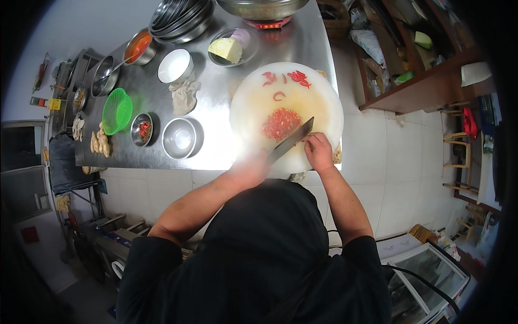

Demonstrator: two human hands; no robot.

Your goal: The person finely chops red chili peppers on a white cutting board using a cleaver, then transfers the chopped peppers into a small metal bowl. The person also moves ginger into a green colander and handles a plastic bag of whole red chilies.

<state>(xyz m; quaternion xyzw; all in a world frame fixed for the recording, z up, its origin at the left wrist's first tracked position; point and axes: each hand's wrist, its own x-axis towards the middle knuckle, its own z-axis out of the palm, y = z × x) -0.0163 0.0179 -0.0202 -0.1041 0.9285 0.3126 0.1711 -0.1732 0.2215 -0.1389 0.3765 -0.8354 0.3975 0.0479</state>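
Observation:
A cleaver (292,139) lies slantwise over the round white cutting board (247,99), its dark blade beside a heap of chopped red chilli (282,124). My left hand (251,169), partly washed out by glare, is closed around its handle. Close to the blade's far end, my right hand (319,150) has its fingertips drawn together at the board's surface. Whether they pinch a piece of chilli cannot be made out. Longer chilli slices (298,78) lie towards the board's far edge, and a single curved slice (279,96) sits nearer the heap.
Left of the board on the steel table (218,133) are an empty metal bowl (179,139), a small bowl of chillies (142,129), a green basket (117,111), ginger (100,141), a cloth (184,97) and a white bowl (175,67). Cut cabbage (226,49) sits in a dish behind.

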